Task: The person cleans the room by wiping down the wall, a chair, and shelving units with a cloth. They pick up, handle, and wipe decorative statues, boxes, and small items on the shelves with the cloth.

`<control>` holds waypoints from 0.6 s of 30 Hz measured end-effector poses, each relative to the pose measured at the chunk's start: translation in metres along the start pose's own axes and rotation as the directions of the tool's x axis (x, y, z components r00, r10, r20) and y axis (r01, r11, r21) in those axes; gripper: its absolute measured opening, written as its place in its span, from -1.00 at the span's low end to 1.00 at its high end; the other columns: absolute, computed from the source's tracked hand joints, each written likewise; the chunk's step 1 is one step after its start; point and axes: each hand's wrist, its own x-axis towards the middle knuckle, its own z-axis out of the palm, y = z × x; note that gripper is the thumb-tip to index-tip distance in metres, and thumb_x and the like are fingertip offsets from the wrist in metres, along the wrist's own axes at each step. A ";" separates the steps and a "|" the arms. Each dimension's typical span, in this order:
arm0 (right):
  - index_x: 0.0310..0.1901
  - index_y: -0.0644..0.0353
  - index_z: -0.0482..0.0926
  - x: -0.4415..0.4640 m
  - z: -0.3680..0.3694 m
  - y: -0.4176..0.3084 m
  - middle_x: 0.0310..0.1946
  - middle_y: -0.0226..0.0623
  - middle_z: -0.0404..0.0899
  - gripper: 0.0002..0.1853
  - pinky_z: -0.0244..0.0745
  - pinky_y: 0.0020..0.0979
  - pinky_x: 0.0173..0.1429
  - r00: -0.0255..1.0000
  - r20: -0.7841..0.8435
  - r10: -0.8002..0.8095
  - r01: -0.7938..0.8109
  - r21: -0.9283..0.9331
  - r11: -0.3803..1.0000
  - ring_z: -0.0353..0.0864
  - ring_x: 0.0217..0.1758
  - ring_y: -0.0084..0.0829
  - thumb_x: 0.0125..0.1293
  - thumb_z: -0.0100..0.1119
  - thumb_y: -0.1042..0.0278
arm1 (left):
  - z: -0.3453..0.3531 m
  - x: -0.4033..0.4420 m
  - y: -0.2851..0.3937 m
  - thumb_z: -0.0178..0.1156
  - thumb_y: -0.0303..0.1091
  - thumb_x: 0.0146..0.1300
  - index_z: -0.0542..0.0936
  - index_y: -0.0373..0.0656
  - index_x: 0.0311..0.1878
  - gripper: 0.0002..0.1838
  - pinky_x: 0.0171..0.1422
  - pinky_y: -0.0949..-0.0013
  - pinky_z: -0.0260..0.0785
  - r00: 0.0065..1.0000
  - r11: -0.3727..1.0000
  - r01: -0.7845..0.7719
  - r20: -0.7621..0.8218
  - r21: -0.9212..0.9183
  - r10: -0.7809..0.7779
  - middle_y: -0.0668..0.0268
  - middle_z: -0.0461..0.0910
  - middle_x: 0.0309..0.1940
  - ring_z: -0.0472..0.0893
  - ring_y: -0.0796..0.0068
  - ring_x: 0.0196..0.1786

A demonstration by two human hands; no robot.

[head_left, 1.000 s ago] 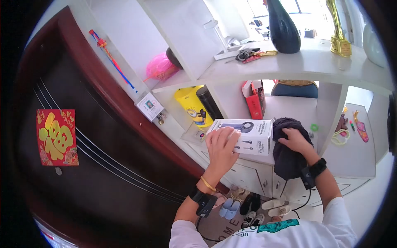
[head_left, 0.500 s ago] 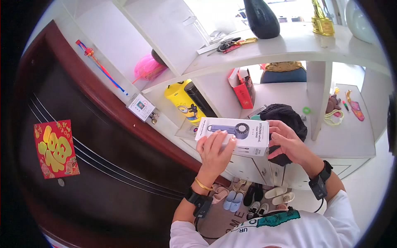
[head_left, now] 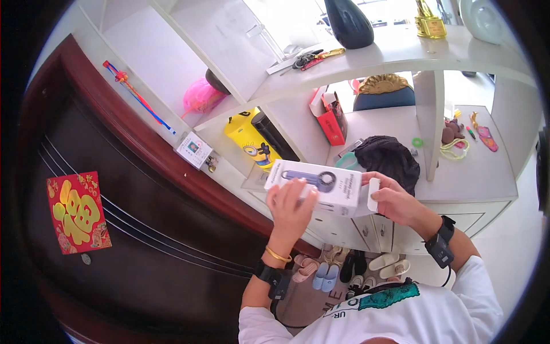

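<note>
A white cardboard box [head_left: 344, 186], printed with a picture of a handheld fan, is held level in front of the cabinet. My left hand [head_left: 291, 206] is closed around its left part, with the fingers over the top face. At the box's right end, my right hand [head_left: 395, 198] pinches the end flap [head_left: 373, 194], which is pulled outward. What lies inside the box cannot be seen. Just behind the box, a black cloth item [head_left: 391, 163] rests on the counter.
A white shelf unit [head_left: 355, 67] holds a black vase [head_left: 349, 26], keys and a gold trophy [head_left: 429, 23]. A red box [head_left: 330, 123] and a yellow bottle [head_left: 249, 137] stand lower down. Left is a dark door [head_left: 143, 229]; several shoes [head_left: 326, 277] lie on the floor.
The box's right end flap has been opened outward by my right hand. The box has shifted slightly left in view, with my left hand still on it.
</note>
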 end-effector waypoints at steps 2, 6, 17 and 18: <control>0.18 0.16 0.24 -0.007 0.012 -0.008 0.07 -0.21 0.37 -0.45 0.34 -0.26 0.21 0.999 0.038 -0.028 0.026 0.056 0.998 0.42 0.13 -0.37 0.07 -0.03 0.60 | -0.003 -0.003 -0.005 0.29 -0.41 -0.15 0.44 0.05 -0.13 -0.58 0.19 0.07 0.04 0.995 0.992 0.097 -0.017 -0.084 -0.099 0.28 0.44 -0.01 0.41 0.29 0.08; 0.18 0.04 0.27 -0.019 0.038 -0.021 0.21 -0.12 0.20 -0.34 0.28 -0.27 0.24 0.995 0.069 -0.077 0.083 -0.086 0.993 0.33 0.21 -0.29 -0.07 -0.08 0.65 | -0.006 -0.008 -0.009 0.35 -0.48 -0.27 0.32 -0.09 -0.03 -0.37 0.20 -0.02 0.11 0.977 0.972 0.168 -0.106 -0.161 -0.187 0.16 0.41 0.00 0.41 0.13 0.06; -0.24 -0.01 0.57 -0.032 0.088 -0.039 -0.36 -0.44 0.39 -0.69 0.16 -0.32 -0.15 0.866 0.443 -0.232 0.442 -0.895 -0.059 0.41 -0.23 -0.37 -0.14 0.17 0.43 | -0.011 -0.025 -0.004 0.39 -0.45 -0.23 0.28 -0.08 -0.03 -0.36 0.28 -0.11 0.07 0.946 0.906 0.253 -0.108 -0.339 -0.304 0.15 0.40 0.01 0.40 0.08 0.09; -0.21 0.01 0.58 -0.031 0.091 -0.039 -0.37 -0.44 0.37 -0.63 0.15 -0.30 -0.09 0.881 0.432 -0.195 0.414 -0.901 -0.128 0.39 -0.25 -0.37 -0.18 0.14 0.49 | -0.012 -0.026 -0.003 0.39 -0.45 -0.22 0.28 -0.09 -0.04 -0.36 0.27 -0.11 0.08 0.949 0.912 0.257 -0.093 -0.320 -0.300 0.14 0.40 0.00 0.40 0.08 0.09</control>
